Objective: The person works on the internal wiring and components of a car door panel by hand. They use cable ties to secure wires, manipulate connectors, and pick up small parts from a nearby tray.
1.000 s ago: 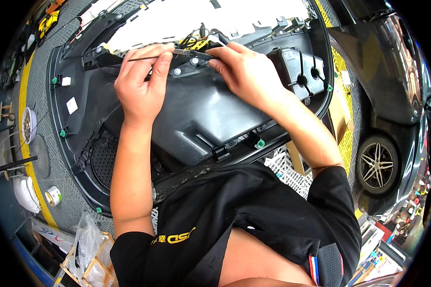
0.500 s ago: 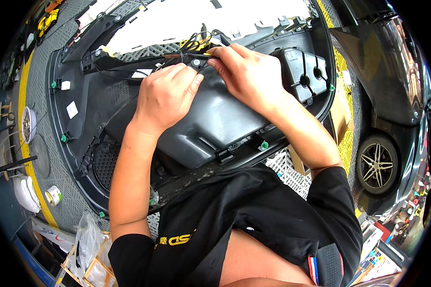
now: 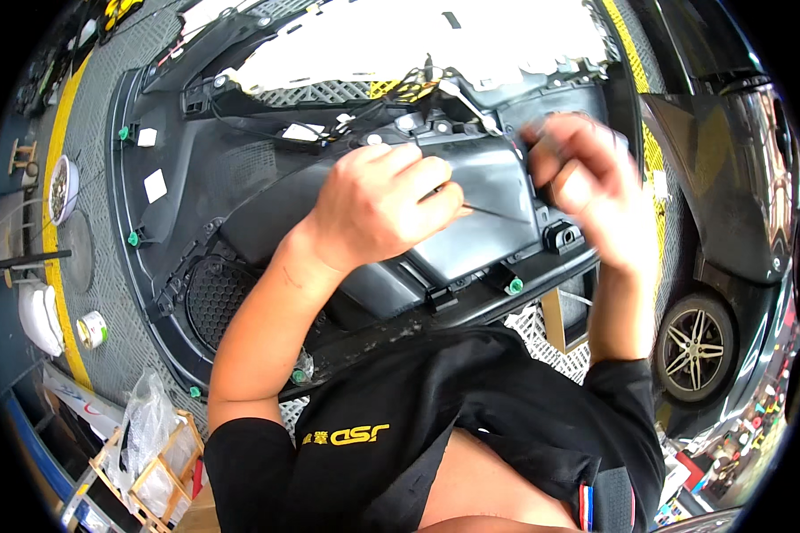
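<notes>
A large black plastic car door panel lies with its inner side up in front of me. Over its raised smooth middle, my left hand is closed. A thin dark strip seems to stick out from its fingertips; its kind is not clear. To the right, my right hand is raised over the panel and smeared by motion, its fingers bent. Whether it holds anything I cannot make out. A dark wiring bundle runs along the panel beyond my left hand, beside a white padding sheet.
A dark car with a spoked wheel stands at the right. Green clips sit along the panel's edge. At the left are a bowl of small parts, a white tub and a wooden frame with clear plastic.
My hands were together at the wiring; now they are apart. The left has come nearer and to the right, the right has swung out to the right. The view has shifted slightly.
</notes>
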The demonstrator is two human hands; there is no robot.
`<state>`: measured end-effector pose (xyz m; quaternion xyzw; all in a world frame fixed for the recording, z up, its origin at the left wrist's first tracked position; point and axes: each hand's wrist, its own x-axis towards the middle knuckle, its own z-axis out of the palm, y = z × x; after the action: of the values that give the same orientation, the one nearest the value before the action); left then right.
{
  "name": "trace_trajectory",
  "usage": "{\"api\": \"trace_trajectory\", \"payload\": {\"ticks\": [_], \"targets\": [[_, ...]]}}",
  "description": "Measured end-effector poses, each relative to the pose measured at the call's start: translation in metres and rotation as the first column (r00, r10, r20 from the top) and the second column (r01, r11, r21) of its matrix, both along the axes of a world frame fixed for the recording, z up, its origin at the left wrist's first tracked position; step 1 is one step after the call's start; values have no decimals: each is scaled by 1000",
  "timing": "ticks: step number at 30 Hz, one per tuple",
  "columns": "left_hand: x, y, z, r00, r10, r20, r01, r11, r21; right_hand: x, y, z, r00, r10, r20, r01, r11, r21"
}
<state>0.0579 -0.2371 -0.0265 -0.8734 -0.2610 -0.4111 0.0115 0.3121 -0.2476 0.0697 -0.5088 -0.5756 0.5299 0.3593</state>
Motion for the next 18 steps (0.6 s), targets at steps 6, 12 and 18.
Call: {"api": "trace_trajectory", "payload": {"ticks": [6,12,18], "targets": [[-3,1,-12,1000,2,21,-2,1000,-23,-41,-16,-56,957,-5,290,-45,985,166],[-2,4,-9,988,7,151,-18,997,70,11,-29,-60,939,-160,303,126,984,128],[-31,20,2,903,411,122,-398,910,-115,256,-60,-47,414,-902,124,644,386,661]]}}
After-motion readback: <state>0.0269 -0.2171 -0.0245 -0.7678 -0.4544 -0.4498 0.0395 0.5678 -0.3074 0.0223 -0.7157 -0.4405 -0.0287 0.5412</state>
